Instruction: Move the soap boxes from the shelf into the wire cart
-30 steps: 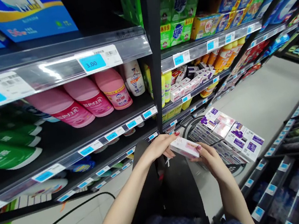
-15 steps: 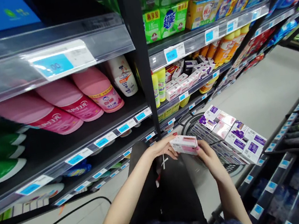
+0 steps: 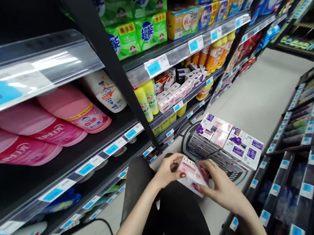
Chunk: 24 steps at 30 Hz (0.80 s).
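Both hands hold one pink and white LUX soap box (image 3: pixel 190 172) above my knees, its printed face turned up. My left hand (image 3: pixel 168 170) is closed on the box's left edge. On the right side, my right hand (image 3: pixel 218 183) grips it with thumb and fingers. Just beyond stands a dark basket (image 3: pixel 201 144) on the floor. Several white, purple and pink soap boxes (image 3: pixel 236 140) lie across its top and right side. More small soap boxes (image 3: pixel 175 94) sit on the low shelf ahead.
Pink bottles (image 3: pixel 75 110) and a white bottle (image 3: pixel 107 93) fill the left shelf. Yellow bottles (image 3: pixel 146 99) stand beside the dark shelf post (image 3: pixel 112 61). Green packs (image 3: pixel 136 35) are higher up. Another shelf rack (image 3: pixel 301 186) borders the right side. Pale aisle floor (image 3: pixel 253 82) stretches ahead.
The soap box has been turned so its LUX face shows upward, and it is nearer my body. My right hand has shifted its fingers along it. The view has swung right.
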Tool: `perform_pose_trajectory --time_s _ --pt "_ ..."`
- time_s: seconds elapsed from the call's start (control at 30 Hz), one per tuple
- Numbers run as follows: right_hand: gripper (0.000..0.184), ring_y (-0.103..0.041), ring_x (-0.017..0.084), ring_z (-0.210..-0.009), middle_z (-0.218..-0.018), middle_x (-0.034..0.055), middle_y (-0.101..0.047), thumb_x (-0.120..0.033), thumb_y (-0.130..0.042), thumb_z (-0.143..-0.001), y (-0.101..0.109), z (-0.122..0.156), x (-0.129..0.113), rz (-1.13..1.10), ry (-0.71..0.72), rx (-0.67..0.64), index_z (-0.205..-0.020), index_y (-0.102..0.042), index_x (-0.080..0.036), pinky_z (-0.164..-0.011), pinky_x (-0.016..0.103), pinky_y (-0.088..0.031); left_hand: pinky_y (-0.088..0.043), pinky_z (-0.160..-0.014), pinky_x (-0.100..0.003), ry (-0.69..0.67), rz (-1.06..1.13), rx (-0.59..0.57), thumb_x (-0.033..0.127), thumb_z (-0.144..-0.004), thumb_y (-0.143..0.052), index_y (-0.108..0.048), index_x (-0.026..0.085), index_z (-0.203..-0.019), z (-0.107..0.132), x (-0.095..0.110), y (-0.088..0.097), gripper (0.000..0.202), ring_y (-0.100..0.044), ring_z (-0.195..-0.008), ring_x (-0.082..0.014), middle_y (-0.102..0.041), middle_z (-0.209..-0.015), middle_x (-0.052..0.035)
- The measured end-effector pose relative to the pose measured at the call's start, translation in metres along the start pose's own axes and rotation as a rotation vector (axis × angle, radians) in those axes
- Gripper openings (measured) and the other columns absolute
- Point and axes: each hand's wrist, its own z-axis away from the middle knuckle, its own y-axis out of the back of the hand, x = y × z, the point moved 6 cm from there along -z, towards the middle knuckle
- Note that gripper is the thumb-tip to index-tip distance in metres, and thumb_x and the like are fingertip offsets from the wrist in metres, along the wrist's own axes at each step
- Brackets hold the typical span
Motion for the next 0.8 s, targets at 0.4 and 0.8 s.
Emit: perform_pose_trajectory --time_s 0.4,0.8 --pt "0.068 -0.055 0.025 -0.093 -0.106 0.0138 -0.058 -0.044 -0.066 -0.064 0.142 -0.075 0.123 0.535 -0.08 0.315 -0.121 -0.053 -0.009 -0.086 0.036 -0.041 -0.026 -0.109 -0.04 0.476 -0.851 0.191 0.05 -0.089 -0.04 -0.042 0.014 -0.135 0.058 -0.074 0.042 0.059 -0.031 -0.13 -0.026 -0.037 -0.14 -0.0121" --pt "0.062 -0.054 0.025 -0.1 -0.105 0.0139 -0.059 -0.04 -0.066 -0.068 0.146 -0.202 0.195 0.831 -0.228 0.136 -0.12 -0.054 -0.008 -0.091 0.031 -0.036 -0.022 -0.096 -0.066 1.07 -1.628 0.344 0.05 -0.082 -0.052 -0.004 0.033 -0.143 0.128 -0.166 0.094 0.08 0.002 -0.133 -0.0517 0.014 -0.152 -0.0077"
